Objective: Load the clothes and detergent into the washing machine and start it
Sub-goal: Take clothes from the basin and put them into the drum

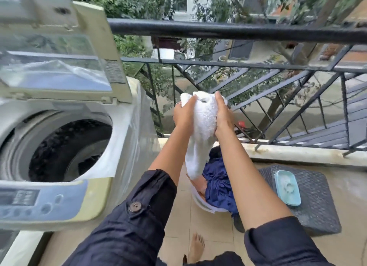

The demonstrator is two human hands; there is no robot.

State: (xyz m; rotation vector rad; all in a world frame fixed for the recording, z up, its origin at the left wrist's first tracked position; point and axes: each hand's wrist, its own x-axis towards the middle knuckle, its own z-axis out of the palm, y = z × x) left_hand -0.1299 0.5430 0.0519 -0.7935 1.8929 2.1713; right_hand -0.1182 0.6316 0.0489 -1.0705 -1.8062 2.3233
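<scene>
A white towel (202, 126) hangs in the air above a white basin (200, 203); my left hand (183, 114) grips its left side and my right hand (224, 114) grips its right side. The towel's lower end still trails down into the basin, which holds a dark blue garment (218, 184) and something orange beneath it. To the left stands the top-loading washing machine (95, 196) with its lid (59, 53) raised and its dark drum (67, 152) exposed. A light blue tray of white detergent powder (288, 187) lies to the right.
The blue tray rests on a dark textured stool or mat (317, 202). A black metal balcony railing (238, 67) runs along the far edge, with a low ledge below it. My bare foot (196, 246) stands on the tiled floor near the basin.
</scene>
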